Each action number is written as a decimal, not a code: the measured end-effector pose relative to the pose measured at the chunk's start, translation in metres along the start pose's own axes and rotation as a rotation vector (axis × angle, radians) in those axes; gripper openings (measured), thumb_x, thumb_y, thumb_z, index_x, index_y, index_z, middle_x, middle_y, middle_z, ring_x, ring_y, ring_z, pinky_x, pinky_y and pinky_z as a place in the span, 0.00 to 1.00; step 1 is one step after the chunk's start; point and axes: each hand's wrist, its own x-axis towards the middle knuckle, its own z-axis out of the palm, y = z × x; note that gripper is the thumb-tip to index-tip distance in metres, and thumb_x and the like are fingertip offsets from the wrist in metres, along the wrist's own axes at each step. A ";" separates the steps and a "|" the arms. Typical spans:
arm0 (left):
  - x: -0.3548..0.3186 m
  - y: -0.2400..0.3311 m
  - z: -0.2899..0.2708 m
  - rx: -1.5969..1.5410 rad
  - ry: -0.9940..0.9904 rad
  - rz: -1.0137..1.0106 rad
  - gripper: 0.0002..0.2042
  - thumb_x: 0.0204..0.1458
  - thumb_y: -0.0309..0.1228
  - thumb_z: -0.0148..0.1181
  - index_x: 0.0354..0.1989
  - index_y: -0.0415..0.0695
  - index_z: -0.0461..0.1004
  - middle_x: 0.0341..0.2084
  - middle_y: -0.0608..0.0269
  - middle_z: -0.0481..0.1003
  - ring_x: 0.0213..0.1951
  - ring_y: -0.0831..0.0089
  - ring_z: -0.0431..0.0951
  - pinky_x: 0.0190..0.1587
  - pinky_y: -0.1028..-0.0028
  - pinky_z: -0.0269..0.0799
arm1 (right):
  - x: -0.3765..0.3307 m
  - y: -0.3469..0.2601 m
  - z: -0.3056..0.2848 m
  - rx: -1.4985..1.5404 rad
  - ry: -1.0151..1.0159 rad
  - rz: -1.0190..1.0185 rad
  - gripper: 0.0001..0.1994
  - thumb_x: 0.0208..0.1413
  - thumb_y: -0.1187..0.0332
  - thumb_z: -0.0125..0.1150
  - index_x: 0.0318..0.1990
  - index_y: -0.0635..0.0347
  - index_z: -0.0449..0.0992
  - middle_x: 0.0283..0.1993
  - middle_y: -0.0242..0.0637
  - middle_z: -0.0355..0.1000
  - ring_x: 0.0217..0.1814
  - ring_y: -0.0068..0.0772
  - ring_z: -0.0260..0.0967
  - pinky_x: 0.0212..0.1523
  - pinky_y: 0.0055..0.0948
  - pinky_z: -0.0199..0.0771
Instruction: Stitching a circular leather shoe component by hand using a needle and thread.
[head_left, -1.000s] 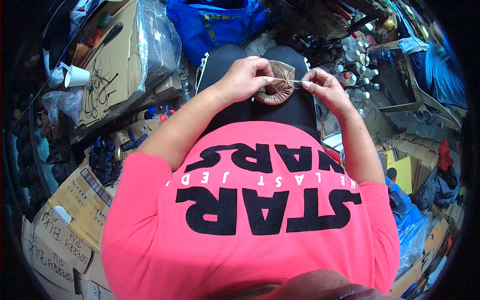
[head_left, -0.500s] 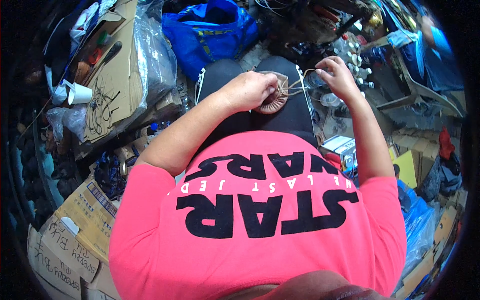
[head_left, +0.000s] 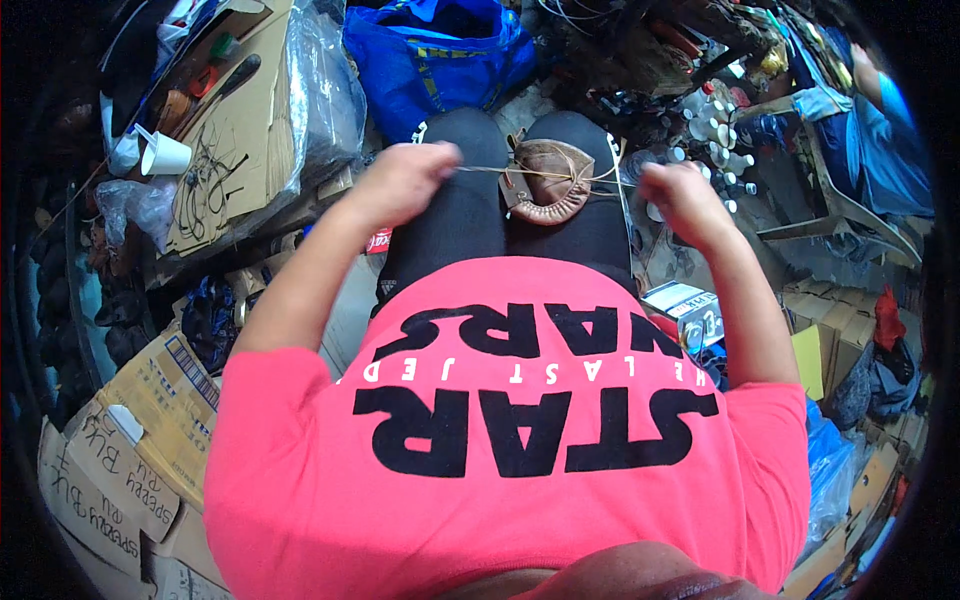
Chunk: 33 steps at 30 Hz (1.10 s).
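A brown leather shoe piece (head_left: 550, 180) with a stitched rim lies on my lap, on black trousers. A light thread (head_left: 480, 170) runs out of it to both sides and is pulled taut. My left hand (head_left: 405, 180) is closed on the left end of the thread, well left of the leather. My right hand (head_left: 680, 195) is closed on the right end, out past my right knee. Both hands are apart from the leather piece itself. My pink shirt fills the lower part of the view.
A blue bag (head_left: 435, 55) sits beyond my knees. Flattened cardboard (head_left: 230, 130) under clear plastic and a white cup (head_left: 165, 155) lie to the left. Small white bottles (head_left: 715, 130) crowd the right, with boxes (head_left: 685, 310) by my right elbow. Cardboard cartons (head_left: 120, 460) stack at lower left.
Both hands were together at the leather piece a second ago. They have since moved apart, left hand leftward and right hand rightward, drawing the thread out tight on both sides.
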 end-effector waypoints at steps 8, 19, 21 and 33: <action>0.049 0.091 -0.028 -1.158 0.106 0.207 0.07 0.55 0.29 0.54 0.30 0.40 0.73 0.28 0.63 0.74 0.35 0.75 0.75 0.39 0.76 0.70 | 0.053 -0.065 0.004 1.645 0.282 -0.059 0.14 0.59 0.59 0.52 0.38 0.63 0.72 0.36 0.35 0.71 0.38 0.25 0.68 0.42 0.26 0.69; -0.059 -0.028 -0.072 0.258 0.257 -0.157 0.08 0.47 0.33 0.60 0.29 0.42 0.76 0.26 0.55 0.74 0.32 0.60 0.75 0.35 0.67 0.69 | -0.048 0.019 -0.007 0.122 0.129 0.204 0.09 0.51 0.65 0.60 0.33 0.64 0.74 0.28 0.45 0.70 0.28 0.38 0.68 0.31 0.31 0.67; -0.113 -0.074 -0.128 0.471 0.442 -0.359 0.08 0.47 0.32 0.60 0.33 0.42 0.77 0.29 0.55 0.75 0.33 0.61 0.75 0.38 0.70 0.69 | -0.093 0.072 -0.018 0.095 0.242 0.373 0.10 0.51 0.66 0.61 0.37 0.62 0.77 0.28 0.39 0.73 0.29 0.26 0.68 0.33 0.25 0.68; -0.135 -0.121 -0.156 0.317 0.555 -0.700 0.19 0.46 0.36 0.61 0.49 0.50 0.74 0.32 0.54 0.77 0.36 0.65 0.77 0.43 0.69 0.70 | -0.248 0.253 -0.048 -0.373 -0.535 0.568 0.16 0.51 0.65 0.53 0.47 0.63 0.74 0.40 0.48 0.73 0.39 0.46 0.70 0.42 0.37 0.68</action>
